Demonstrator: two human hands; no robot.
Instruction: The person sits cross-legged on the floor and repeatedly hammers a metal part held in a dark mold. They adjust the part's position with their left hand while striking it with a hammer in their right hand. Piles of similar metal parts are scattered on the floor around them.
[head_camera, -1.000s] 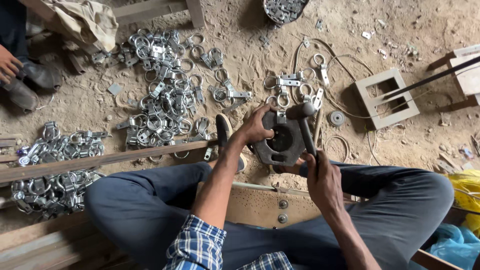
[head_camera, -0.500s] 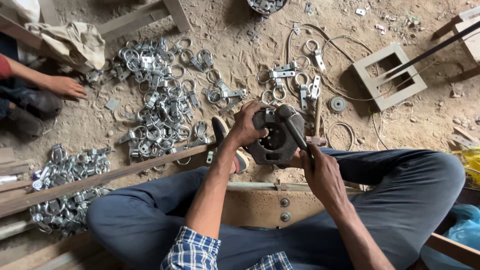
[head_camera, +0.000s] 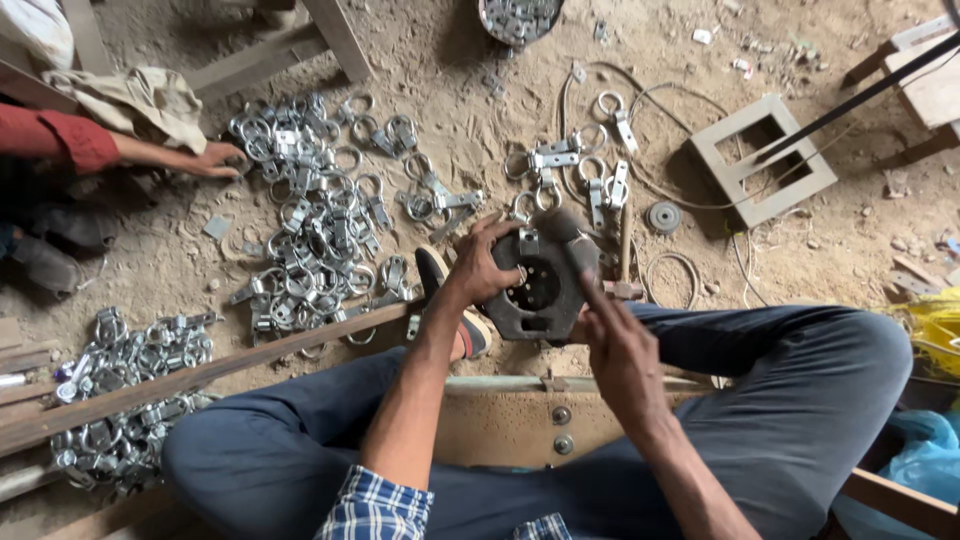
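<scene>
The left hand (head_camera: 480, 262) clamps the left edge of a dark, heavy metal block (head_camera: 545, 285) with a round hole in its middle, fingers curled over the rim. The right hand (head_camera: 618, 352) is clenched around the handle of a hammer (head_camera: 572, 245), whose head rests on the upper right of the block.

Half a second ago the hammer head sat at much the same spot and the block was held the same way, so the grip has not let go; the view has mainly swung, and the hammer seems to be at the bottom of a stroke or resting between strokes. What small piece lies under the head cannot be told.

The block sits just above the person's knees, beside a sandalled foot (head_camera: 450, 300) to its left. Just beyond the grip lie a few loose metal rings with plates (head_camera: 570, 165), and a big heap of the same fittings (head_camera: 310, 220) spreads to the left. Farther left, another person's hand (head_camera: 205, 158) now reaches into that heap. A long wooden batten (head_camera: 200, 375) runs below it, with another pile (head_camera: 120, 400) across it.
</scene>
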